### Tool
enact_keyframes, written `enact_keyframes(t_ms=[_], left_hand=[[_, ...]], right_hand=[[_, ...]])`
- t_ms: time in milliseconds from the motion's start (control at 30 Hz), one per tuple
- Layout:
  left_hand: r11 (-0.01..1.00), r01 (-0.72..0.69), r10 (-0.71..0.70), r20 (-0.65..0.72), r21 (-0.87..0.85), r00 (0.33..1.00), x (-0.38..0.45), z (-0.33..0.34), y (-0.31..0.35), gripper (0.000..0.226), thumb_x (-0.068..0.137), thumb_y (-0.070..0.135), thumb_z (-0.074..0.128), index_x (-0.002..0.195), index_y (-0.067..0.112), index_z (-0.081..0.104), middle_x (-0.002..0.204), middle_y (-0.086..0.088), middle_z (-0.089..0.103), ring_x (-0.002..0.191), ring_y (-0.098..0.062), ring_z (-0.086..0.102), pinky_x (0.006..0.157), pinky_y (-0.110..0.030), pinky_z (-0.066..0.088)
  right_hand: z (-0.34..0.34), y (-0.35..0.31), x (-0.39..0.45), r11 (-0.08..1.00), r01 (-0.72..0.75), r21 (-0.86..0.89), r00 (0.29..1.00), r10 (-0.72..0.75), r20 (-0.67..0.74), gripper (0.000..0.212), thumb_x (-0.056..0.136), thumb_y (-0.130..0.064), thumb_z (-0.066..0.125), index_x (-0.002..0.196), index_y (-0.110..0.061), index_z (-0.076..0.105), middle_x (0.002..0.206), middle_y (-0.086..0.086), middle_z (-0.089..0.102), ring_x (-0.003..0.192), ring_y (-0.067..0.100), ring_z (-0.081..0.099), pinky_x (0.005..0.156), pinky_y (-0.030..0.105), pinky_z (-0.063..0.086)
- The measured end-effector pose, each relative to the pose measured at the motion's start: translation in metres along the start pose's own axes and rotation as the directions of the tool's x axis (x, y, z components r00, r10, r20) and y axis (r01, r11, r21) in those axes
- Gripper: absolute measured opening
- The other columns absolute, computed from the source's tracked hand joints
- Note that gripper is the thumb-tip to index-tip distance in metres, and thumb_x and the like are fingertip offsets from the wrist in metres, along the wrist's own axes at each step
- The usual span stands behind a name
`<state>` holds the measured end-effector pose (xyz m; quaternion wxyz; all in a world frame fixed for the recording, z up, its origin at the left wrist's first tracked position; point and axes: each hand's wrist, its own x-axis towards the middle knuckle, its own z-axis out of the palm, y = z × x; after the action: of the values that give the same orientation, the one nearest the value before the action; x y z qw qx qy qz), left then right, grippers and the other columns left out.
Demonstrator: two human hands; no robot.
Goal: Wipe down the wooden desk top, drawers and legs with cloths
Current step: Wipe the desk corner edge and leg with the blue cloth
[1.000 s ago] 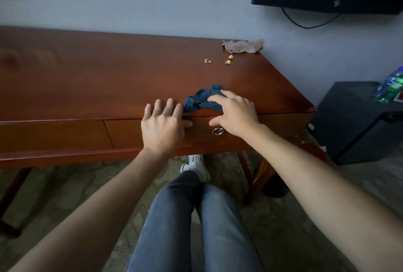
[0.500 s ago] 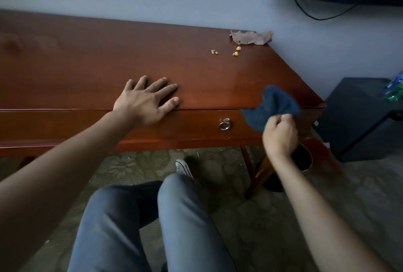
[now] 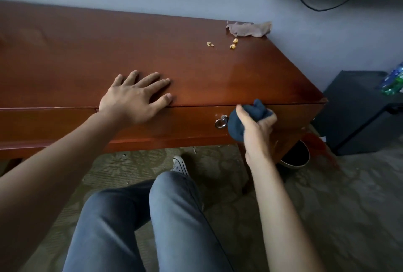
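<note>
The wooden desk [image 3: 87, 53] spans the view, its reddish top running to a right corner. My left hand [image 3: 135, 97] rests flat on the top at the front edge, fingers spread. My right hand [image 3: 257, 127] grips a bunched dark blue cloth [image 3: 236, 125] against the drawer front [image 3: 174, 123], just right of the metal ring pull [image 3: 220, 121]. A brown cloth [image 3: 248, 29] lies at the desk's far right corner by the wall. Several yellowish crumbs [image 3: 233, 43] sit on the top near it.
My legs in grey jeans [image 3: 152, 217] and a white shoe [image 3: 180, 166] are in front of the desk. A desk leg [image 3: 244, 169] stands below the right hand. A dark bin [image 3: 296, 156] sits on the carpet, a black cabinet [image 3: 357, 108] with bottles [image 3: 392, 79] at the right.
My right hand lifted the blue cloth off the desk top, swung it out to the right, then brought it back against the drawer front. My left hand slid left and flattened on the top.
</note>
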<state>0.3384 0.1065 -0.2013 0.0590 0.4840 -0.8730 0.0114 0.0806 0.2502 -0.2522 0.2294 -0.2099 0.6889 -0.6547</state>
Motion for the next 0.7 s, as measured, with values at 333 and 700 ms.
enact_keyframes(t_ms=[333,700], left_hand=[[1.000,0.003,-0.003,0.008,-0.008,1.000,-0.004,-0.001,0.003,0.078,0.086,0.089,-0.005,0.157,0.060,0.004,0.170,0.022,0.005,0.159,-0.025,0.006,0.128,-0.052,0.006],[1.000,0.004,-0.004,-0.014,-0.006,1.000,-0.004,-0.001,0.001,0.078,0.087,0.089,-0.004,0.158,0.058,0.007,0.171,0.019,0.009,0.159,-0.026,0.010,0.127,-0.053,0.009]], right_hand=[[-0.074,-0.024,-0.005,0.718,0.312,-0.622,0.950,-0.217,0.225,0.033,0.104,-0.042,0.054,0.131,-0.025,0.060,0.102,-0.008,0.057,0.095,0.015,0.057,0.082,0.031,0.045],[-0.145,0.024,-0.056,0.728,0.128,-0.674,0.990,-0.056,0.127,0.014,0.099,-0.042,0.061,0.107,-0.031,0.063,0.089,-0.009,0.066,0.090,0.018,0.069,0.075,0.035,0.055]])
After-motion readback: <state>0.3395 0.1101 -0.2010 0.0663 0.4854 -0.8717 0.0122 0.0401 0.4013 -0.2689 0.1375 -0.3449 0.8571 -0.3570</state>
